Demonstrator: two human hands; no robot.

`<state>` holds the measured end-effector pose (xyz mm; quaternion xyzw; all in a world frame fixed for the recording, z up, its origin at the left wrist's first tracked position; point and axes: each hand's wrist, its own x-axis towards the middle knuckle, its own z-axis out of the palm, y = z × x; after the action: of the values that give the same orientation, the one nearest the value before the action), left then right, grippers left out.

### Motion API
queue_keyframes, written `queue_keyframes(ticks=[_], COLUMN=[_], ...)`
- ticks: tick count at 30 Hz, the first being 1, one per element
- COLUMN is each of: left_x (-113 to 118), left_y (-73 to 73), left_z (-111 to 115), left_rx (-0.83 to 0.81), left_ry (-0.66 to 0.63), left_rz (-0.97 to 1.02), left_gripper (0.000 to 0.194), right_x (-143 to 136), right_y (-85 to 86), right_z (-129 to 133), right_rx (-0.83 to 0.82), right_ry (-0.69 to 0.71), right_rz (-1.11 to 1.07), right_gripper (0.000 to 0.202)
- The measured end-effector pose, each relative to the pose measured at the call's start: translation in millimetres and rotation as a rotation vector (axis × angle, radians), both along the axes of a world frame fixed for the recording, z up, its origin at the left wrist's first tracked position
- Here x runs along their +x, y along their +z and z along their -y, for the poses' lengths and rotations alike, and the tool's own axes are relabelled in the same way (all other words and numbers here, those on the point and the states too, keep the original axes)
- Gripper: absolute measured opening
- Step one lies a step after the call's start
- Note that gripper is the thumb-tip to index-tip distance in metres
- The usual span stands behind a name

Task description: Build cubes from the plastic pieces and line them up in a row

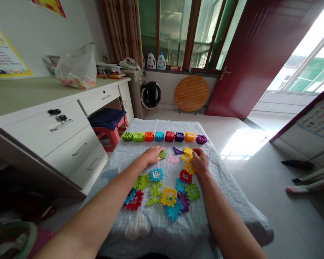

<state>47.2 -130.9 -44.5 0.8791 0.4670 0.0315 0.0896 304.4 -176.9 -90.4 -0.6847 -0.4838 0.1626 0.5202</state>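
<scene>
At the middle of the cloth, my left hand (152, 155) is closed at the edge of a flat olive-green interlocking toy piece (162, 154). My right hand (201, 160) pinches the right edge of a yellow interlocking piece (188, 150). More yellow pieces (189, 168) lie just below it, close to the hand. A purple triangular piece (178, 150) sits between my hands. Nearer to me lie loose flat pieces, among them a red one (186, 176), a yellow square frame (169, 196), a blue square frame (156, 175) and a lime-green one (142, 182).
Several assembled cubes, including a red cube (170, 136), form a row along the far part of the cloth-covered table (232, 212). A white desk (29, 97) with drawers stands on the left, a blue-topped stool (108, 119) beside it. Behind are a washing machine (137, 90) and a round wooden tabletop (191, 93).
</scene>
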Motion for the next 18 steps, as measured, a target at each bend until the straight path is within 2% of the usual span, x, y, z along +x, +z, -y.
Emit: queue_keyframes(ticks=[2, 4, 5, 7, 8, 9, 12, 15, 18], left_x=[5, 16, 25, 45, 56, 66, 89, 97, 96], left_y=[5.3, 14.3, 19.6, 29.8, 33.7, 36.5, 36.6, 29.1, 21.5], left_z=[5, 22, 36, 69, 87, 104, 140, 147, 134], left_rx=[0.039, 0.099, 0.143, 0.152, 0.134, 0.117, 0.078, 0.114, 0.169], left_ry=[0.077, 0.097, 0.037, -0.242, -0.342, -0.408, -0.490, -0.478, -0.435], left_rz=[-0.001, 0.023, 0.060, 0.137, 0.159, 0.159, 0.070, 0.030, 0.032], left_gripper=[0.052, 0.059, 0.059, 0.051, 0.043, 0.039, 0.050, 0.042, 0.019], right_x=[1, 1, 1, 0, 0, 0, -1, -1, -1], right_y=[-0.5, -0.5, -0.5, -0.4, -0.4, -0.3, 0.2, 0.8, 1.1], right_z=[0, -1, -1, -1, -1, -1, -1, 0, 0], right_rx=[-0.001, -0.004, -0.006, -0.004, 0.001, 0.004, 0.006, 0.000, 0.006], right_ry=[-0.003, -0.008, -0.010, -0.012, -0.010, -0.008, 0.003, 0.007, 0.012], right_rz=[0.002, 0.005, 0.008, 0.021, 0.029, 0.036, 0.035, 0.015, 0.023], right_gripper=[0.030, 0.030, 0.030, 0.030, 0.030, 0.030, 0.031, 0.031, 0.030])
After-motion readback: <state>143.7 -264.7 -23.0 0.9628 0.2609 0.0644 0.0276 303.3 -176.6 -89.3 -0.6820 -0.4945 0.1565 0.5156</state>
